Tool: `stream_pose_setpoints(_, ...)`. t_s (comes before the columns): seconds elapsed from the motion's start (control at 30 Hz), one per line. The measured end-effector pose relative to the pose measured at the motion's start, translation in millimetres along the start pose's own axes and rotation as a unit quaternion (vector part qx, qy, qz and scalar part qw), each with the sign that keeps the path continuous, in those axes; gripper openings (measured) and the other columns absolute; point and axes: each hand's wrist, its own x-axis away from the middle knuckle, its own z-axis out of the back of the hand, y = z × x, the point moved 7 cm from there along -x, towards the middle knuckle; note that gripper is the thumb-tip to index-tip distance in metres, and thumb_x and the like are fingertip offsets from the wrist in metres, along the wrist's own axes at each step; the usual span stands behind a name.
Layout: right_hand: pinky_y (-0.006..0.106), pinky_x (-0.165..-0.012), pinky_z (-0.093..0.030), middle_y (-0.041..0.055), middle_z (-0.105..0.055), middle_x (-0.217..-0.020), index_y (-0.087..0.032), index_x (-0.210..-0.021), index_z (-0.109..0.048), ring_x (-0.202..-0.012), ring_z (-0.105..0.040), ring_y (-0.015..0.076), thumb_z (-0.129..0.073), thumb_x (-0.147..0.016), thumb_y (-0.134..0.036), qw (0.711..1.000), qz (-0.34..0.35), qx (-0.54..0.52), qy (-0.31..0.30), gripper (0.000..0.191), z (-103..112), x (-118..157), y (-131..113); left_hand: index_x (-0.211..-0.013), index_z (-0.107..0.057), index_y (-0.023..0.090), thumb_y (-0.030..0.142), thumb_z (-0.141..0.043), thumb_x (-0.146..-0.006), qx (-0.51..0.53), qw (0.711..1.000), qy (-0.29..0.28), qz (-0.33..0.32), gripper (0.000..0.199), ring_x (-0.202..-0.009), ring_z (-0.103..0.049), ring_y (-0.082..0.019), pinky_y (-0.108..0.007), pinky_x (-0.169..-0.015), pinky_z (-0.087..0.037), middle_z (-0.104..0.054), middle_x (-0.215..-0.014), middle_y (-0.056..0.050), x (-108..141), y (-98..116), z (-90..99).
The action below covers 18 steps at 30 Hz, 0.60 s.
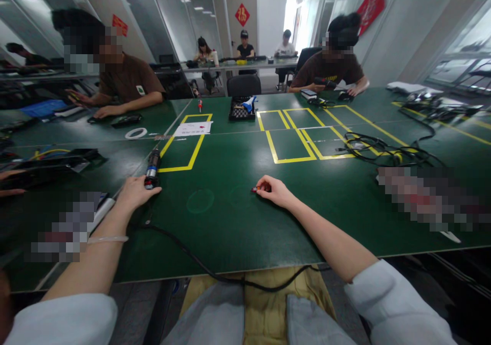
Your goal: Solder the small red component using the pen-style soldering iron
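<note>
My left hand (135, 196) is at the table's left, its thumb and fingers around the near end of a dark cylindrical tool (152, 165) with a blue band. The tool looks like an electric screwdriver and points away from me. Right of centre, my right hand (274, 190) is low over the green tabletop, with thumb and fingertips pinched on a small red-and-orange piece (254, 189). That piece is mostly covered by the fingers, and its kind is too small to make out. A black cable (199, 266) runs from near my left wrist over the table edge and across my lap.
Yellow tape rectangles (192, 168) mark the green table (230, 232). Farther back are a white paper (193, 129), a tape roll (135, 133), a red screwdriver (200, 105) and a black tray (241, 111). Tangled cables (368, 143) lie right. Co-workers (126, 79) sit opposite.
</note>
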Motion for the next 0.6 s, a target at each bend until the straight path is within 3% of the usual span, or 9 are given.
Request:
stream_pose_setpoints(0.07,0.024,-0.062,-0.041,-0.0008,-0.059,-0.072,-0.016,-0.088,-0.058,-0.063,-0.051,0.0109,-0.062,-0.078,-0.026,1.000,-0.002,0.002,0.000,0.015,-0.3,0.0,-0.7,-0.106,-0.054,0.013,0.057,-0.056,-0.071,-0.078,0.995,0.008,0.054,0.056,-0.110,-0.052,-0.041,-0.049,-0.085,-0.045,-0.055,-0.114,-0.019,11.3,19.3,5.4)
stream_pose_setpoints(0.13,0.023,-0.061,-0.041,-0.0011,-0.059,-0.071,-0.016,-0.088,-0.058,-0.062,-0.051,0.0108,-0.062,-0.078,-0.026,1.000,-0.004,0.001,-0.002,0.015,-1.0,0.0,-0.3,-0.113,-0.054,0.013,0.060,-0.054,-0.073,-0.096,0.994,-0.002,0.061,0.062,-0.106,-0.055,-0.038,-0.046,-0.081,-0.047,-0.052,-0.120,-0.021,22.5,46.6,6.7)
stream_pose_setpoints(0.33,0.023,-0.061,-0.040,-0.0017,-0.057,-0.071,-0.016,-0.091,-0.058,-0.062,-0.050,0.0106,-0.062,-0.078,-0.025,1.000,0.003,-0.007,-0.003,0.016,-2.0,0.1,1.2,-0.123,-0.051,0.016,0.059,-0.050,-0.075,-0.101,0.995,-0.009,0.000,0.064,-0.098,-0.059,-0.033,-0.043,-0.076,-0.050,-0.050,-0.117,-0.017,51.7,141.2,-3.2)
stream_pose_setpoints(0.47,0.023,-0.063,-0.041,-0.0014,-0.057,-0.075,-0.017,-0.096,-0.058,-0.064,-0.049,0.0106,-0.059,-0.081,-0.023,0.999,0.031,-0.006,0.002,0.017,0.3,0.5,-3.6,-0.134,-0.042,0.019,0.055,-0.050,-0.077,-0.079,0.994,-0.002,-0.070,0.067,-0.097,-0.059,-0.030,-0.038,-0.076,-0.050,-0.049,-0.115,-0.014,68.0,210.8,-16.4)
stream_pose_setpoints(0.6,0.024,-0.066,-0.041,0.0012,-0.058,-0.085,-0.017,-0.090,-0.060,-0.067,-0.049,0.0108,-0.057,-0.082,-0.021,0.998,0.064,0.020,0.010,0.009,3.9,0.7,-9.9,-0.141,-0.034,0.023,0.051,-0.054,-0.078,-0.043,0.991,-0.005,-0.129,0.072,-0.096,-0.058,-0.029,-0.035,-0.074,-0.048,-0.049,-0.113,-0.013,79.5,272.3,-28.8)
